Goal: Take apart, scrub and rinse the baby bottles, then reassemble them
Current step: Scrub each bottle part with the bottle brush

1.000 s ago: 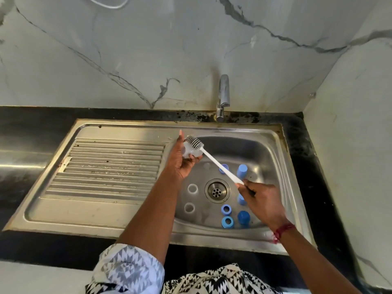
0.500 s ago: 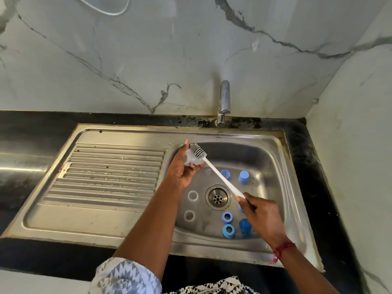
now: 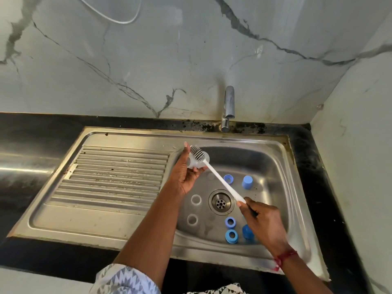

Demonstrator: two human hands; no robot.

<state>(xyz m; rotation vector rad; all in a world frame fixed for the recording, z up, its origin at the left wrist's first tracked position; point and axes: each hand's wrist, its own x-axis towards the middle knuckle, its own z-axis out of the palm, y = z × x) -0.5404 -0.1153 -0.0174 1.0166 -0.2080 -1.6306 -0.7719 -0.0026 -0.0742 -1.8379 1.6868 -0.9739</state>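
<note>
Little has shifted since a moment ago; the bristles are still at the part being scrubbed. Nearest, the right hand [image 3: 265,221] has its grip closed round the end of the long white plastic bottle brush [image 3: 218,179], whose long axis runs up and left from that grip to the grey bristles. Farther out, the left hand [image 3: 186,172] cups the small clear plastic bottle part [image 3: 194,164] in a curled grip over the stainless steel sink [image 3: 275,166], so scrubbing likely means working along that line.
</note>
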